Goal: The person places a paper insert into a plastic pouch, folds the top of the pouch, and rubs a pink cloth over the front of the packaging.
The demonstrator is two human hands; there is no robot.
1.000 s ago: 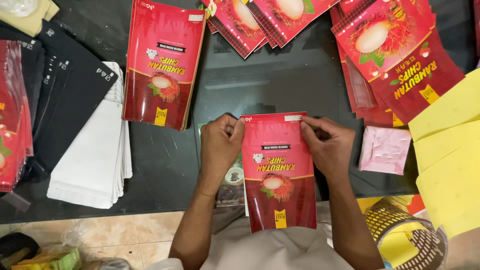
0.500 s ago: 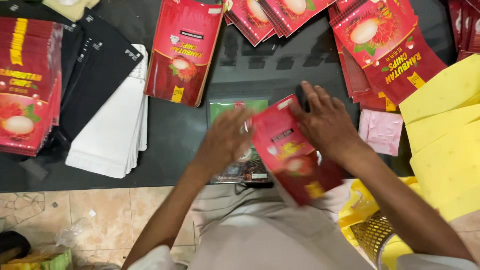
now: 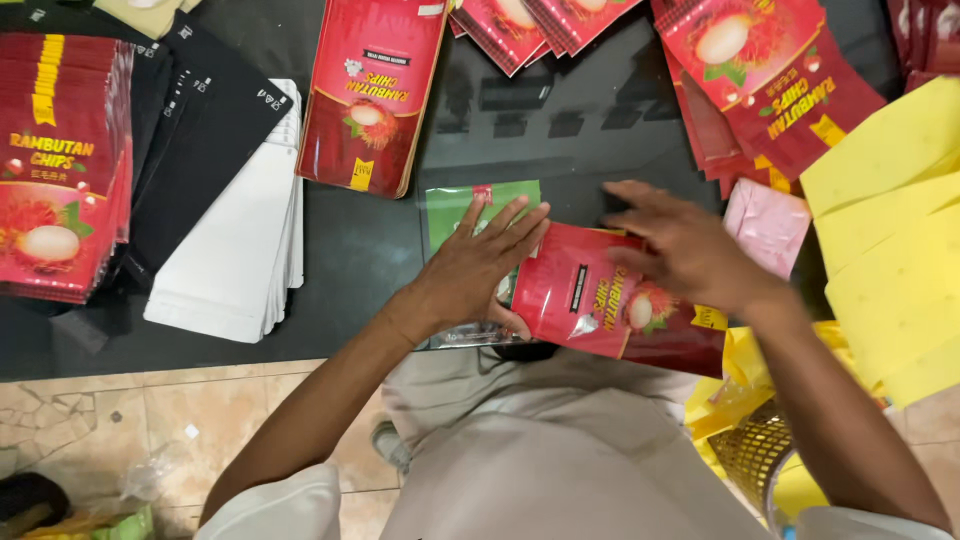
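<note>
1. Far left, a stack of red pouches [image 3: 60, 160] lies on the dark table [image 3: 350, 260]; beside it lie black pouches [image 3: 200, 140] and white pouches [image 3: 240, 260].
2. The left hand [image 3: 480, 265] lies flat; its fingers [image 3: 520, 222] are spread apart, not pinching; it rests on a green packet [image 3: 455, 210], and its thumb side touches the red pouch.
3. The red pouch [image 3: 620, 305] lies sideways at the near edge of the table, between the two hands, partly over the person's lap.
4. The right hand [image 3: 680, 250] rests on the pouch's top edge; its fingers are apart too, and nothing is clamped.
5. Right of that lie a pink packet [image 3: 765, 225] and yellow sheets [image 3: 890, 230].
6. I think the step in hand is laying the pouch flat and smoothing it; to pick it up, the fingers would need to close on one edge.
</note>
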